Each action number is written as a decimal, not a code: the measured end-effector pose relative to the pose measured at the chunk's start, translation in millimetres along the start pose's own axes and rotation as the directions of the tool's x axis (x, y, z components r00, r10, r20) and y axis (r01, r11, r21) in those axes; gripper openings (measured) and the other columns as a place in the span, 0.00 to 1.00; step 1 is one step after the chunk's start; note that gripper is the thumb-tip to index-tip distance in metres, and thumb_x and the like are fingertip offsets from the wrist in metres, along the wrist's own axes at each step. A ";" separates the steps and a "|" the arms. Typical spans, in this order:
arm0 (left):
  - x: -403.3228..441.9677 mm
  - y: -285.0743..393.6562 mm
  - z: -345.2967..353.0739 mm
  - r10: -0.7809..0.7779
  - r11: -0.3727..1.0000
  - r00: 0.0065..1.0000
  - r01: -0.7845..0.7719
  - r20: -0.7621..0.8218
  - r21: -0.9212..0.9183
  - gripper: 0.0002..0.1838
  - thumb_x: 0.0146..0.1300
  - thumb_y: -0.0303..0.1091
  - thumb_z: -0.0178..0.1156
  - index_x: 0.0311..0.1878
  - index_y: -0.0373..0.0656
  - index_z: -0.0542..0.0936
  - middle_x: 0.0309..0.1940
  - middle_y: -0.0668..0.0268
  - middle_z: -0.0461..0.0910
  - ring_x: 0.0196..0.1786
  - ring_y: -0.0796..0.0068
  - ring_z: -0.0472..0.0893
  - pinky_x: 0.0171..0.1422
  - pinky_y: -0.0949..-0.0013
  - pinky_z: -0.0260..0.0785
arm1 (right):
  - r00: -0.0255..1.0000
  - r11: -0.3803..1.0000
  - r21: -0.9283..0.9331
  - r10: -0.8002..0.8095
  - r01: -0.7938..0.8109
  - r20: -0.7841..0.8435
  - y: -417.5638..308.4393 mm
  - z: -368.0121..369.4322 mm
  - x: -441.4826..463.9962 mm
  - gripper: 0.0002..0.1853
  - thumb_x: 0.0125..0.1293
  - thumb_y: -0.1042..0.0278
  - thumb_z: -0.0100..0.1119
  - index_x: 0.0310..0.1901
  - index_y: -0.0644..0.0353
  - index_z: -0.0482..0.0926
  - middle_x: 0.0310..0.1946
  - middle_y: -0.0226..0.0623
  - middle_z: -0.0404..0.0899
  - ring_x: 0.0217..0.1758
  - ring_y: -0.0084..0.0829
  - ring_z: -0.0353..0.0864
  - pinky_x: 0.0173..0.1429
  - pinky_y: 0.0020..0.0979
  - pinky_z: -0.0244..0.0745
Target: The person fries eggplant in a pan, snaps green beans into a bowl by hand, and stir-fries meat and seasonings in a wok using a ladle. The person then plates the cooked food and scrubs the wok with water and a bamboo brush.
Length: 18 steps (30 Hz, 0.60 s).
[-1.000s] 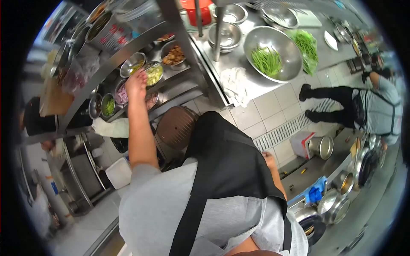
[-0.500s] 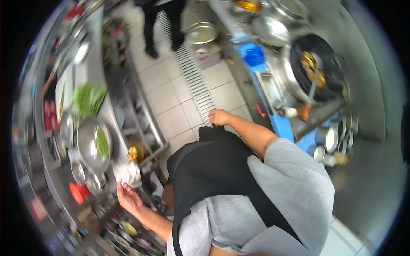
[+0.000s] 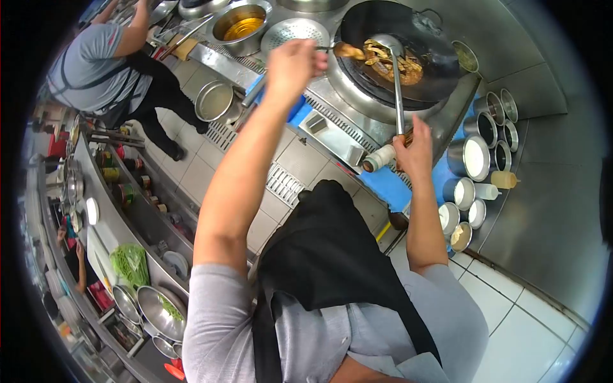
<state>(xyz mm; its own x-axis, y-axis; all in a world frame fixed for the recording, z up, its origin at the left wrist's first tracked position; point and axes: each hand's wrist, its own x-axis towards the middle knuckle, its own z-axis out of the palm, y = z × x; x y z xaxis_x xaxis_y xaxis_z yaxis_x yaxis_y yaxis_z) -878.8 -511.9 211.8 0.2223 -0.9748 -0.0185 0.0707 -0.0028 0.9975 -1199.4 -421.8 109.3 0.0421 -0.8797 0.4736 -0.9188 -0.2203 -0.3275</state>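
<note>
My left hand (image 3: pixel 290 70) is closed on a small spoon (image 3: pixel 325 48) that bears a golden-brown lump (image 3: pixel 350 51), held at the left rim of the black wok (image 3: pixel 434 57). Blur hides its exact grip. Brown food in sauce (image 3: pixel 402 69) lies in the wok. A long-handled ladle (image 3: pixel 400 96) rests with its bowl in that food and its handle pointing toward me. Beside the handle's end is my right hand (image 3: pixel 418 150), fingers stretched out and thumb close to the handle. A pale cylindrical handle (image 3: pixel 379 158) lies just left of it.
A perforated strainer (image 3: pixel 295 35) and a pot of orange liquid (image 3: pixel 242 29) stand left of the wok. Several metal containers (image 3: pixel 477 158) and squeeze bottles sit at right. A co-worker (image 3: pixel 108 70) stands at upper left. Greens (image 3: pixel 129 263) lie on the left counter.
I have turned from the left counter toward the stove. My left hand has carried the spoon over to the wok, and my right hand has moved from my apron to the ladle's handle.
</note>
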 end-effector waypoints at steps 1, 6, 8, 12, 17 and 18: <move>19.2 -17.7 25.7 0.085 0.989 0.996 -0.089 0.032 0.118 0.15 0.79 0.37 0.58 0.54 0.34 0.84 0.37 0.57 0.91 0.35 0.69 0.90 0.43 0.66 0.82 | 0.986 0.984 0.113 0.129 -0.141 0.107 22.7 13.0 -14.8 0.29 0.71 0.68 0.61 0.74 0.55 0.73 0.48 0.45 0.84 0.50 0.40 0.85 0.58 0.39 0.79; 8.5 -27.8 48.3 0.231 0.925 0.967 -0.253 0.109 0.284 0.18 0.81 0.39 0.57 0.65 0.40 0.84 0.44 0.64 0.91 0.38 0.77 0.86 0.43 0.71 0.80 | 0.642 0.540 0.370 0.503 -0.756 0.579 4.1 7.3 -56.6 0.32 0.75 0.64 0.55 0.80 0.54 0.64 0.29 0.34 0.79 0.24 0.27 0.79 0.26 0.33 0.75; -16.6 -28.2 18.8 0.226 0.937 0.968 -0.247 0.109 0.247 0.18 0.81 0.39 0.57 0.65 0.40 0.84 0.45 0.63 0.91 0.38 0.78 0.86 0.43 0.72 0.80 | 0.638 0.482 0.419 0.570 -0.770 0.517 10.3 18.9 -68.4 0.30 0.76 0.65 0.55 0.78 0.56 0.67 0.25 0.29 0.75 0.21 0.21 0.73 0.22 0.28 0.68; -100.7 -66.7 -85.8 0.071 0.983 0.995 -0.058 -0.069 0.172 0.19 0.83 0.41 0.55 0.65 0.39 0.83 0.45 0.65 0.89 0.40 0.79 0.84 0.45 0.72 0.79 | 0.805 0.547 0.602 0.490 -0.582 0.334 30.0 34.0 -47.7 0.16 0.76 0.66 0.58 0.62 0.56 0.75 0.23 0.24 0.73 0.18 0.19 0.69 0.20 0.26 0.64; -288.8 -97.4 -220.3 -0.090 0.991 0.869 0.127 -0.487 0.042 0.17 0.83 0.40 0.55 0.62 0.38 0.84 0.41 0.65 0.88 0.38 0.81 0.82 0.44 0.73 0.78 | 0.543 0.166 0.534 0.473 -0.829 0.694 75.2 68.8 10.4 0.20 0.79 0.64 0.57 0.67 0.58 0.70 0.46 0.50 0.82 0.27 0.30 0.77 0.23 0.32 0.70; -336.7 -96.8 -243.2 -0.083 0.990 0.801 0.135 -0.593 0.045 0.17 0.83 0.39 0.55 0.61 0.37 0.84 0.40 0.66 0.87 0.37 0.81 0.82 0.44 0.73 0.78 | 0.485 0.078 0.517 0.484 -0.853 0.728 85.6 80.1 19.5 0.20 0.80 0.65 0.55 0.69 0.60 0.70 0.57 0.54 0.80 0.30 0.33 0.75 0.28 0.34 0.72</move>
<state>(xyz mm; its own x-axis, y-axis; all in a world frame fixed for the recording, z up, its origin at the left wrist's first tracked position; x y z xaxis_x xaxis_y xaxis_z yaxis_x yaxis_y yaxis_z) -724.0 -129.2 104.9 0.7485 -0.6487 -0.1376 0.0565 -0.1444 0.9879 -1245.7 -491.5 25.0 -0.1380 -0.8404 -0.5241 0.0955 0.5154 -0.8516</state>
